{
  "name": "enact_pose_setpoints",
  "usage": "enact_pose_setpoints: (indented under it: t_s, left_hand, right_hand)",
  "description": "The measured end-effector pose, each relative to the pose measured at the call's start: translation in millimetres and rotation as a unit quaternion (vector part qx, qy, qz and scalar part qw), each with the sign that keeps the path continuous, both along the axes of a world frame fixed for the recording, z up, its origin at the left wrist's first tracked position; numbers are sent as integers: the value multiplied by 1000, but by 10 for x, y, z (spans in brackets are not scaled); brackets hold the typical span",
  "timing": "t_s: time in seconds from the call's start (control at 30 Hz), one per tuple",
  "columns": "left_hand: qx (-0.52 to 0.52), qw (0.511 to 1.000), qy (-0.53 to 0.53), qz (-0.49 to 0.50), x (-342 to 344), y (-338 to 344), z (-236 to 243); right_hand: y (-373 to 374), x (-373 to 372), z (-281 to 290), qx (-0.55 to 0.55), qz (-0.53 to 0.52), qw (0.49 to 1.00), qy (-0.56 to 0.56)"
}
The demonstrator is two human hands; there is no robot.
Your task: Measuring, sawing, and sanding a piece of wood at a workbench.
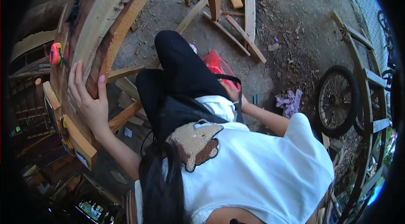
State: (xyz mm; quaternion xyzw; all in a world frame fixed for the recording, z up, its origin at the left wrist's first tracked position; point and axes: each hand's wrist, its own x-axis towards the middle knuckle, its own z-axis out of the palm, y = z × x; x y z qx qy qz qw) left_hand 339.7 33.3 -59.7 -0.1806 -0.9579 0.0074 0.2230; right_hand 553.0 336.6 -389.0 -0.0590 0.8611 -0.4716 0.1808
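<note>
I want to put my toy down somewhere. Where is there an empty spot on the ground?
The widest bare dirt lies between the loose wooden slats and the cart wheel. A smaller bare strip lies between the thick wooden beam and those slats. It is crowded at the workbench, where the left hand rests on the beam, and around the purple rag.

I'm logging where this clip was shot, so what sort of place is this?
Probably an outdoor woodworking yard. The left hand rests on a long rough-sawn wooden plank, loose timber offcuts lie on the bare dirt ground, and a spoked-wheel wooden cart stands nearby.
</note>
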Motion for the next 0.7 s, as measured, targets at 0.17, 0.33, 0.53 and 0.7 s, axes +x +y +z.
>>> enact_pose_setpoints:
  t_s: [0.17,0.33,0.53,0.7]
  left_hand:
    - [-6,1000,-4,-2,-83,-122,35]
    - [14,999,-24,25,-117,-93,-29]
    - [68,988,-129,-50,-310,-283,191]
    - [81,993,-65,-51,-275,-355,-9]
  right_hand:
    - [-75,29,-90,40,0,994,-101]
    - [51,-157,-122,-17,65,988,-142]
    - [-103,-489,315,73,101,974,-187]
    - [-251,-311,216,151,-37,959,-236]
